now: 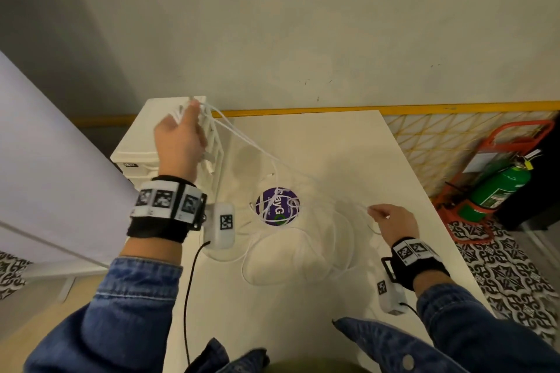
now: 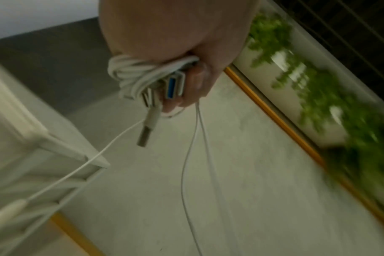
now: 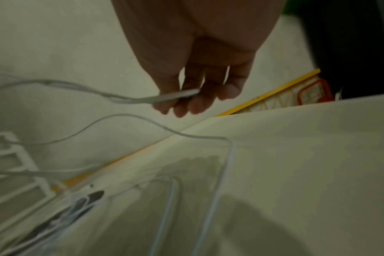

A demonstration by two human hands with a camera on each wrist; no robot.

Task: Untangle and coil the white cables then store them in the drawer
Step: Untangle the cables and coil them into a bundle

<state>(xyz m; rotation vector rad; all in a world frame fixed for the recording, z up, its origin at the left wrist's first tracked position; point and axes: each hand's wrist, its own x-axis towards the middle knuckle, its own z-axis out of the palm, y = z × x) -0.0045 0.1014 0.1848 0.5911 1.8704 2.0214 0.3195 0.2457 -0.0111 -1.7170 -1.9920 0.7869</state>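
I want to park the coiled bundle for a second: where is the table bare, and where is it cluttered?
Bare: the table's far right part, between the back edge and the right hand, and the near strip by the sleeves. Crowded: the middle, where loose cables loop around the purple sticker, under strands running up to the left hand.

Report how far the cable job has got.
Done: the left hand grips a coiled bundle. In hand: the right hand pinches a strand stretched towards it. Left: loose cables sprawl on the table; nothing visibly stored.
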